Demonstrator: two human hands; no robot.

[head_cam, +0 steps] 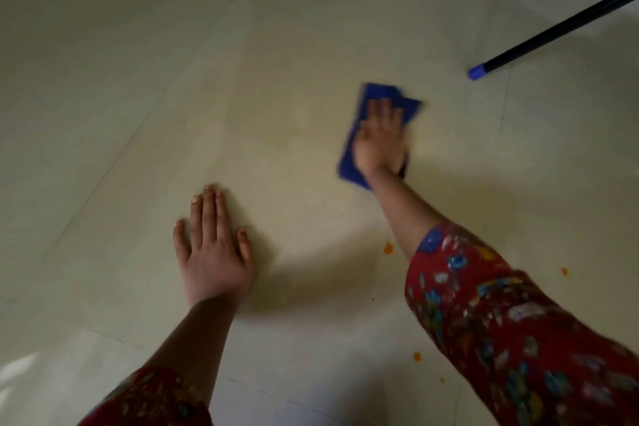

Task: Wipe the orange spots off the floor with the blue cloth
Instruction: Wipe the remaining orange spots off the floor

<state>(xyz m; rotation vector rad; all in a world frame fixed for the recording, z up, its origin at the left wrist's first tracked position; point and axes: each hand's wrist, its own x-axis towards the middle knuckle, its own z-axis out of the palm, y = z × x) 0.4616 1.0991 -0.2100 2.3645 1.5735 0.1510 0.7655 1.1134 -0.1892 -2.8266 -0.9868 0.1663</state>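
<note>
Pale glossy tile floor (138, 97), faint grout lines. Blue cloth (380, 93) flat on tile right of centre, blurred. Right hand (378, 138) pressed on top of it, fingers straight and slightly spread, not curled round fabric. Left hand (214, 252) flat on bare tile, fingers extended, holding nothing. Orange spots (389, 248) scattered nearer than cloth, around red floral sleeve (501, 322), apart from cloth. Black pole (560, 28), blue-tipped, upper right.
</note>
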